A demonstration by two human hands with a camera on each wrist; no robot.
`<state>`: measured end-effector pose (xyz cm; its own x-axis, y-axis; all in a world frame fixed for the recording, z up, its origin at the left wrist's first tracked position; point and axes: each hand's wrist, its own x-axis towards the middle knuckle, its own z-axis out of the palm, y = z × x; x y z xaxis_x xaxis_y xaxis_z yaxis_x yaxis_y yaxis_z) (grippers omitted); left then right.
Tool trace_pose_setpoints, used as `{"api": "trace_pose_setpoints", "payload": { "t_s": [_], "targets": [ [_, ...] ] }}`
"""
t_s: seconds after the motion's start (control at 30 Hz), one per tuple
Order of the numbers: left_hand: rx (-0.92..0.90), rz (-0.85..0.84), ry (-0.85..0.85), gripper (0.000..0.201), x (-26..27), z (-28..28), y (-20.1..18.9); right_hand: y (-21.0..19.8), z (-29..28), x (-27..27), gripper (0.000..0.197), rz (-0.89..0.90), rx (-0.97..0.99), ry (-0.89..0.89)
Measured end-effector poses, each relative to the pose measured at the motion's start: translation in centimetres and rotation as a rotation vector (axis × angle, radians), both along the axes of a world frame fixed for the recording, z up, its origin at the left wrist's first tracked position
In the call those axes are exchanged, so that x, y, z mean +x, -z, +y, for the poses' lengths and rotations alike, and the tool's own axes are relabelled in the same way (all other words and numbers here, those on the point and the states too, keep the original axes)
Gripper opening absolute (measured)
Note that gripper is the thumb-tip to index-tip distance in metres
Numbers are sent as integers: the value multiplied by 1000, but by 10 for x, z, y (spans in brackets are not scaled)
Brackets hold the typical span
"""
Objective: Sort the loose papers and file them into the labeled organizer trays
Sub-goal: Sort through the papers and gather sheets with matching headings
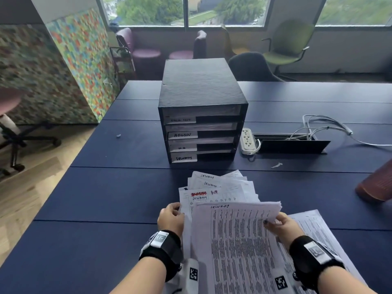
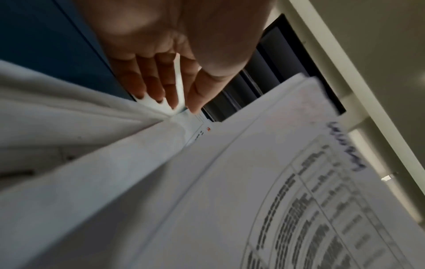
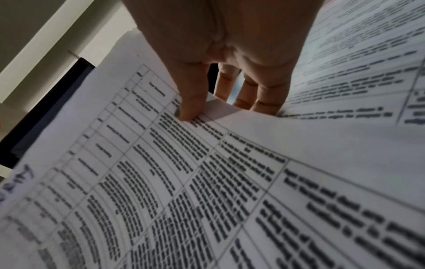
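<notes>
A black organizer [image 1: 201, 96] stands mid-table with labeled trays, among them ADMIN [image 1: 182, 135] and SECURITY [image 1: 183, 158]; every tray holds paper. In front of it lies a fanned stack of printed papers [image 1: 220, 187] marked SECURITY by hand. My left hand [image 1: 177, 209] pinches the stack's left edge, thumb [image 2: 200, 94] over the sheets and fingers [image 2: 149, 85] under them. My right hand [image 1: 270, 221] pinches the right edge of a lifted bundle of sheets [image 1: 233, 240], with the thumb [image 3: 193, 105] on top and the fingers [image 3: 255, 98] beneath.
More printed sheets [image 1: 314, 225] lie under my right forearm on the dark blue table [image 1: 106, 198]. A white power strip [image 1: 247, 141], an open cable hatch [image 1: 292, 146] and white cables [image 1: 326, 126] sit right of the organizer. A reddish-brown object [image 1: 377, 185] is at the right edge. Chairs stand beyond.
</notes>
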<state>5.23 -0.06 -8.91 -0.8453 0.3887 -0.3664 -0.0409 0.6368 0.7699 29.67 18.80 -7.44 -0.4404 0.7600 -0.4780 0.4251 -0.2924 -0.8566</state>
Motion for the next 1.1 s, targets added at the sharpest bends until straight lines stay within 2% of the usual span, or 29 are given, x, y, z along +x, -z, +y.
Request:
{"api": "trace_pose_setpoints", "payload": {
  "t_s": [0.13, 0.33, 0.43, 0.53, 0.67, 0.77, 0.83, 0.87, 1.07, 1.1],
  "targets": [
    [40, -75, -53, 17, 0, 4, 1, 7, 4, 2, 27, 19, -98, -20],
    [101, -63, -10, 12, 2, 7, 3, 9, 3, -4, 26, 17, -27, -22],
    [27, 49, 53, 4, 2, 8, 1, 2, 0, -10, 24, 43, 6, 23],
    [71, 118, 56, 14, -3, 9, -3, 1, 3, -13, 24, 34, 29, 37],
    [284, -1, 35, 10, 0, 12, -22, 4, 11, -12, 23, 46, 12, 97],
    [382, -97, 78, 36, 4, 17, -24, 5, 14, -13, 23, 56, 0, 97],
    [363, -152, 192, 53, 9, 20, -24, 6, 16, -14, 22, 58, -3, 99],
    [356, -182, 236, 55, 11, 21, -24, 7, 18, -15, 22, 57, 2, 105],
    [394, -414, 194, 41, 21, 23, -27, 16, 23, -17, 23, 20, 49, 95],
    [395, -407, 193, 34, 23, 22, -27, 16, 22, -19, 21, 30, 52, 97]
  ]
}}
